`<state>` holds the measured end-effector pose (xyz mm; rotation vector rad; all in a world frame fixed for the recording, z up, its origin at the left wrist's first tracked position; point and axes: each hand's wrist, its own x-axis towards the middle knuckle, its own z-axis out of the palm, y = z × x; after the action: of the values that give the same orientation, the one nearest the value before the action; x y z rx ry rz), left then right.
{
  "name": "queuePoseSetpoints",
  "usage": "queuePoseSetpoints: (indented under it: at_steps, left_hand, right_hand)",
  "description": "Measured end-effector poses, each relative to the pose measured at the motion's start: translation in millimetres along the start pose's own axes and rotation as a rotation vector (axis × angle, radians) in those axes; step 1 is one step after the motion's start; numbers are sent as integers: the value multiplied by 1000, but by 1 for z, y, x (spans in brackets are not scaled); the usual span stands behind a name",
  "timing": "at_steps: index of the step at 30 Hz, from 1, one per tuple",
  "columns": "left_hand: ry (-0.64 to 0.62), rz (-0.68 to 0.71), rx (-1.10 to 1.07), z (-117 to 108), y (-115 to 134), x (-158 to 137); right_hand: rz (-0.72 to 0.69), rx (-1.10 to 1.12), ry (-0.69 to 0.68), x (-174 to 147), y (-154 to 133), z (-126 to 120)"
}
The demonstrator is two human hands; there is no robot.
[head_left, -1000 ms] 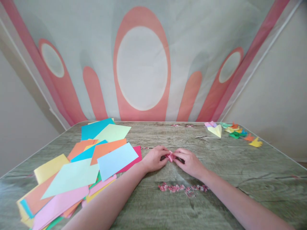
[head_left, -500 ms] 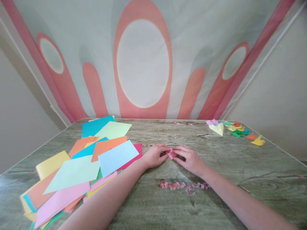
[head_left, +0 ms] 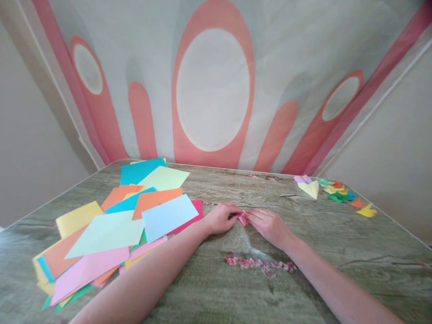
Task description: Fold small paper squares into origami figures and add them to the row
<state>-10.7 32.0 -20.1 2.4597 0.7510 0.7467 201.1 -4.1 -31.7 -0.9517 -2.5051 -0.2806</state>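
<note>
A small pink folded paper [head_left: 242,218] is held low over the table, between my two hands. My left hand [head_left: 223,218] pinches its left side with thumb and fingertips. From the right, the fingers of my right hand [head_left: 270,226] are pressed together against its other edge; the right thumb is hidden beneath them. My fingers cover much of the paper, so its full shape does not show.
Loose sheets of coloured paper [head_left: 104,234] lie in an overlapping pile at the left. Several small folded paper figures [head_left: 366,210] and a cream folded piece [head_left: 309,189] sit at the far right. Behind the wood-grain table [head_left: 202,288] hangs a pink-and-grey patterned cloth [head_left: 212,90].
The view has tilted slightly, shifting the scene. My right hand's fingers have come together and flattened, and its thumb has gone out of sight. The pink paper stays between my hands.
</note>
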Motion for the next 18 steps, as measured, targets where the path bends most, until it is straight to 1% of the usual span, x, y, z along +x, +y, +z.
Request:
queuePoseSetpoints:
  at_steps: [4, 12, 18]
  left_hand:
    - [4, 0, 13, 0, 0, 0]
    - [-2, 25, -7, 0, -2, 1]
    - [0, -2, -2, 0, -1, 0]
  right_hand:
    - [-11, -49, -20, -1, 1, 1]
    - [-41, -50, -82, -4, 7, 1]
    - [-90, -159, -86, -2, 3, -3]
